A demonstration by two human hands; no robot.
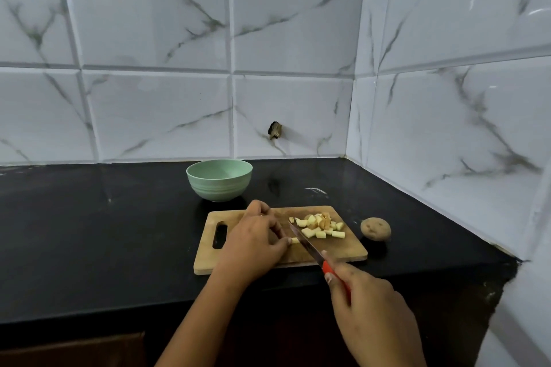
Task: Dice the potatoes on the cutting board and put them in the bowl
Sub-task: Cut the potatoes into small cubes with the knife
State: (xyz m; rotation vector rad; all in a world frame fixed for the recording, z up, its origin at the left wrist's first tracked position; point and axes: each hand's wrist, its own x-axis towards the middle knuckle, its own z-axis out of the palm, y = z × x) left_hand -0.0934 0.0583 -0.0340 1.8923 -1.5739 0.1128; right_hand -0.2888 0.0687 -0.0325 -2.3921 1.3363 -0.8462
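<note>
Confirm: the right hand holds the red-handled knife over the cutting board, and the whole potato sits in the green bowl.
One error. The head view shows the whole potato lying on the black counter beside the cutting board, not in the green bowl. The right hand does hold the red-handled knife over the board.

Left hand [256, 235] lies palm down, fingers curled, pinching a potato strip [295, 240]; right hand [366, 304] grips the knife [310, 246].

Person, two limbs in view. Left hand [253, 243] and left forearm [202, 316] were bare, uncovered down to the frame edge. Right hand [366, 304] was bare to the wrist; short thumbnail [328, 277] showed
</note>
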